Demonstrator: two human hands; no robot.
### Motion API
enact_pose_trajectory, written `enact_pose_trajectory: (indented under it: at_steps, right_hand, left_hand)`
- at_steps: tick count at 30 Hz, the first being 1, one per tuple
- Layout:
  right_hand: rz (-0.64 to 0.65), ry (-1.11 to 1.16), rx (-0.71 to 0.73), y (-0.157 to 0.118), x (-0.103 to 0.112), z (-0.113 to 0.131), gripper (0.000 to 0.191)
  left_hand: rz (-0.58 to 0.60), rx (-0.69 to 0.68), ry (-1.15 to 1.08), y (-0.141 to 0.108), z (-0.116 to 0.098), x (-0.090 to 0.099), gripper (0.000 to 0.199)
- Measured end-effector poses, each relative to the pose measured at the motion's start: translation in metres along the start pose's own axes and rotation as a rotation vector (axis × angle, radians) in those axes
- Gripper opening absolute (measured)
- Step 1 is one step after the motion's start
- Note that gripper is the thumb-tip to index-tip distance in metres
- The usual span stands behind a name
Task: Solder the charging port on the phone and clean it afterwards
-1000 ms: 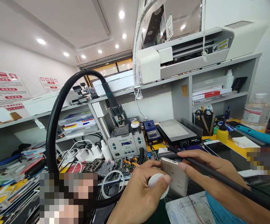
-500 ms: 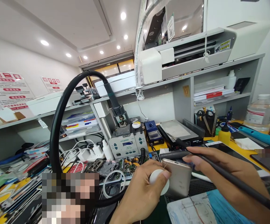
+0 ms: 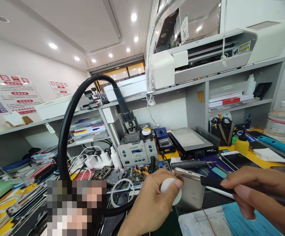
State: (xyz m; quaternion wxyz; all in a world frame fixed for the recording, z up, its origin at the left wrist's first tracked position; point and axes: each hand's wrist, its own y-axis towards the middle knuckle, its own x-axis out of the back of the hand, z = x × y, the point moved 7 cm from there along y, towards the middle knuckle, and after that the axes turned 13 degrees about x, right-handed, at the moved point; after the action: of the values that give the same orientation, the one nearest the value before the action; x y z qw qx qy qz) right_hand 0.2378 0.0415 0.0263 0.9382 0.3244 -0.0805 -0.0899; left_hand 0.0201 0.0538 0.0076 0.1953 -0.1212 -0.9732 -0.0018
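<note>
My left hand [image 3: 157, 196] is closed round a white round spool [image 3: 173, 191], beside a silver phone [image 3: 191, 191] that stands on edge. Thin wire shows near the fingertips at the phone's upper left corner. My right hand [image 3: 253, 188] pinches a black soldering iron [image 3: 213, 185], whose front end points at the phone's top edge; its tip is hard to make out. Behind the phone lies a dark grey cylindrical tool [image 3: 191, 164].
A hot air station [image 3: 136, 152] with a thick black hose [image 3: 63, 141] stands behind left. Further right are a blue soldering unit [image 3: 163, 141], a heating plate [image 3: 190, 139], a white phone [image 3: 240, 160] and a yellow bottle [image 3: 242, 144]. A blue-and-white mat [image 3: 206, 221] lies in front.
My right hand has moved right and down, drawing the iron's front end back to the phone's upper right side. The view has shifted slightly; my left hand keeps the spool.
</note>
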Motion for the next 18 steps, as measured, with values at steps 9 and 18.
enact_pose_trajectory:
  at_steps: [9,18]
  right_hand:
    - [0.102,-0.041,0.075,-0.0002,-0.0047,-0.0028,0.026]
    - [0.058,-0.036,0.018,-0.0034,-0.0088,-0.0002,0.027]
  left_hand:
    - [-0.011,-0.009,0.013,-0.0003,-0.0001,0.0007,0.031]
    - [-0.034,-0.085,0.094,-0.0020,-0.0051,0.0020,0.035]
